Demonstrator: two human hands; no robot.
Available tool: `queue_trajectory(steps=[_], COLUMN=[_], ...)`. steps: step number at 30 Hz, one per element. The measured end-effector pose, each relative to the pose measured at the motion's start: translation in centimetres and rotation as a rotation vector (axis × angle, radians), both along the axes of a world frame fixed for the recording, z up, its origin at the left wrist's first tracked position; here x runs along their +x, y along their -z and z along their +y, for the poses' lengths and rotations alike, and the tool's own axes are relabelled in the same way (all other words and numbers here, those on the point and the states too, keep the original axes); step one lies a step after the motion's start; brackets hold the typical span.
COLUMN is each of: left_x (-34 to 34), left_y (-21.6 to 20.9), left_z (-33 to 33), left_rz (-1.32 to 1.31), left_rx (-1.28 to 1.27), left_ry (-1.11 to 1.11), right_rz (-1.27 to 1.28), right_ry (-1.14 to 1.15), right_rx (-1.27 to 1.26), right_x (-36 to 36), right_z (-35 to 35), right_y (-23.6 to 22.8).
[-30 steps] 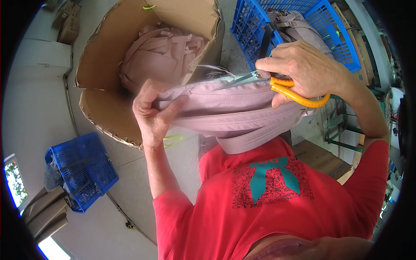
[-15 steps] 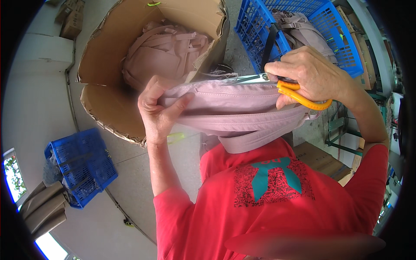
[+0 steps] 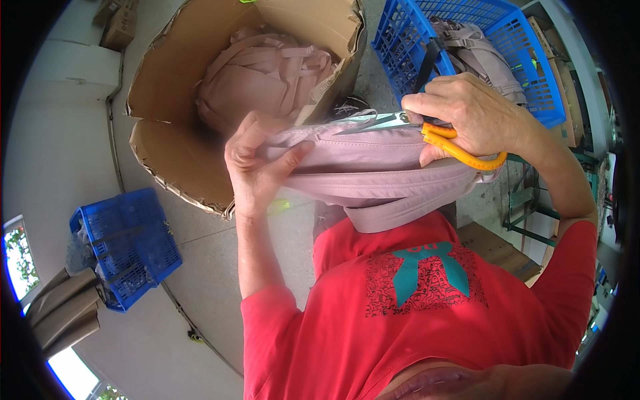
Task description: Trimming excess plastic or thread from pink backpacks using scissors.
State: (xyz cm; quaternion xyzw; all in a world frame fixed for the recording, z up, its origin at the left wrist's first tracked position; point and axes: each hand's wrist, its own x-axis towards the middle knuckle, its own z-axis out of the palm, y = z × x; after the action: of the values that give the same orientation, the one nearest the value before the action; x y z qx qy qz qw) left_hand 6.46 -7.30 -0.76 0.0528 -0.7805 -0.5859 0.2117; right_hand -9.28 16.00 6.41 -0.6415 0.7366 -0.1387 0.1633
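Note:
A pale pink fabric bag (image 3: 373, 157) with stitched seams and a wide strap is held up in front of my red shirt. My left hand (image 3: 263, 163) pinches its left end between thumb and fingers. In my right hand (image 3: 463, 117) is a pair of scissors (image 3: 467, 155) with orange-yellow handles. Their blades point left and lie along the bag's upper seam, slightly apart. Loose pale threads (image 3: 363, 115) show near the blade tips. Whether the blades touch a thread cannot be made out.
Beyond my left hand stands a large cardboard box (image 3: 177, 73) with several pink bags (image 3: 267, 83) inside. A blue plastic basket (image 3: 393, 50) at the far right holds another bag (image 3: 477, 50). Another blue basket (image 3: 143, 247) sits at the left, and a flat carton (image 3: 497, 250) lies at the right.
The scissor blades have shifted slightly left along the seam relative to the bag. My left hand and the surroundings appear slightly farther right in view. Both grips stay the same.

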Motion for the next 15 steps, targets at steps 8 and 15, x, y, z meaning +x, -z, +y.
queue_trajectory(steps=[8, 15], left_x=[-0.2, -0.5], left_y=[0.2, 0.1], left_z=[-0.6, -0.6], left_rz=[-0.045, -0.086], left_rx=[0.037, 0.003], left_ry=[0.02, 0.042], right_rz=[0.08, 0.019], right_ry=[0.011, -0.006], right_rx=[-0.028, -0.034], right_x=[0.3, 0.3], right_z=[-0.7, -1.0], right_y=[-0.8, 0.1])
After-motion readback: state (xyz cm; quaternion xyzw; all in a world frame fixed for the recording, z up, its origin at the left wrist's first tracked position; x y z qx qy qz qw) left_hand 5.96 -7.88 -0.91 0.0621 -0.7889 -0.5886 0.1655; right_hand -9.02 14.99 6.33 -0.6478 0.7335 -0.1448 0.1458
